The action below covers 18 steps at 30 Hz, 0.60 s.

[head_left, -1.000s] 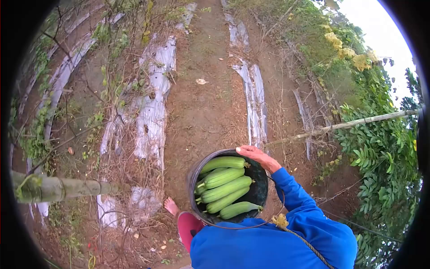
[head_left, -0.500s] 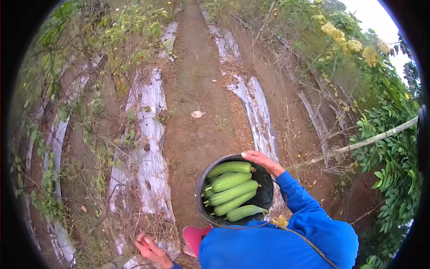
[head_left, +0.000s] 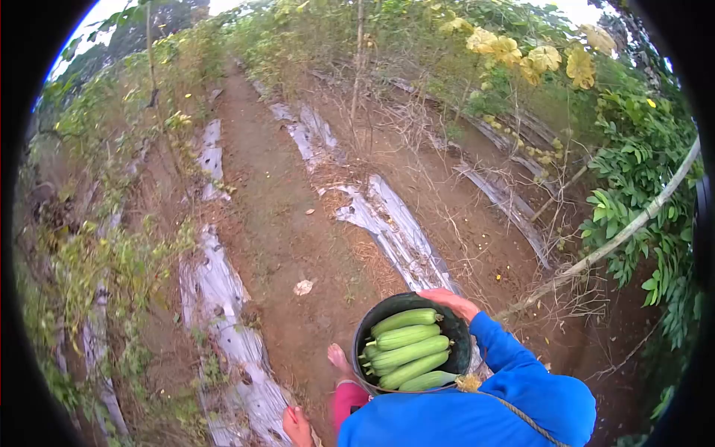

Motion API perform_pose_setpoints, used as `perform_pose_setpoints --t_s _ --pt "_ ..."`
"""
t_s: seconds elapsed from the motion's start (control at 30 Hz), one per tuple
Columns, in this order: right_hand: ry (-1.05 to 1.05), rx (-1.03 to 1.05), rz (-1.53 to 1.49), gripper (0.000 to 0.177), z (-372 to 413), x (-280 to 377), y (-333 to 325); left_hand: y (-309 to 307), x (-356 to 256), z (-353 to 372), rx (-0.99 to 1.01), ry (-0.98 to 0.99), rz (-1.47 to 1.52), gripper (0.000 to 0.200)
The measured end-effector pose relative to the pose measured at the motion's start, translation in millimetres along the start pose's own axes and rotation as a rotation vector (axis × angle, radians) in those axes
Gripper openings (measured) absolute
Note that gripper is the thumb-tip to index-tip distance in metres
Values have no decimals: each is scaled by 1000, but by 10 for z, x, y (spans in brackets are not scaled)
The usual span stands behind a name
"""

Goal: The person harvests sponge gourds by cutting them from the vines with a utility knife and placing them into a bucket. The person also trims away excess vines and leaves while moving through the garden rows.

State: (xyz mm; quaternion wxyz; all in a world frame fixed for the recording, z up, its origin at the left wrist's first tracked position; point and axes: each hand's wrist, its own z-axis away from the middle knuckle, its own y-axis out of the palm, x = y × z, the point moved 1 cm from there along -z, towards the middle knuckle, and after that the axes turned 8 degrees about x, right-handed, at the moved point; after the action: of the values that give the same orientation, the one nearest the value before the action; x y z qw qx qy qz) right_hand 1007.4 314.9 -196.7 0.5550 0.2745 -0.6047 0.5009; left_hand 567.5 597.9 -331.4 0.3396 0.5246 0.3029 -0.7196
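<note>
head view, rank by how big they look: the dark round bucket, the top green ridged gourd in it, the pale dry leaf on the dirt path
1. dark round bucket, largest
2. top green ridged gourd, lying inside the bucket
3. pale dry leaf, smallest as seen; it lies farther from the camera, so its true size is unsure

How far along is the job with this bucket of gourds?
Done: several green gourds lie in the bucket. In hand: the right hand grips its rim above the dirt path; the left hand hangs low. Left: likely carrying it on; no set-down spot shows.

Soft daylight, no glare; fisheye edges, slight blur.
</note>
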Motion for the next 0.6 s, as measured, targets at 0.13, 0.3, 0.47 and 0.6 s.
perform_pose_setpoints --t_s 0.13,0.3,0.47,0.6 --pt "60 -201 -87 48 -528 16 -404 203 -161 -1688 161 55 91 20" --pt "328 -438 -198 46 -1082 889 -809 584 -1752 -3217 291 137 303 22" --pt "-52 -469 269 49 -1552 478 -1137 1156 -3688 -3763 556 436 612 22" --pt "-16 -475 125 50 -2180 583 -1336 1351 -4719 -4109 902 859 697 17"
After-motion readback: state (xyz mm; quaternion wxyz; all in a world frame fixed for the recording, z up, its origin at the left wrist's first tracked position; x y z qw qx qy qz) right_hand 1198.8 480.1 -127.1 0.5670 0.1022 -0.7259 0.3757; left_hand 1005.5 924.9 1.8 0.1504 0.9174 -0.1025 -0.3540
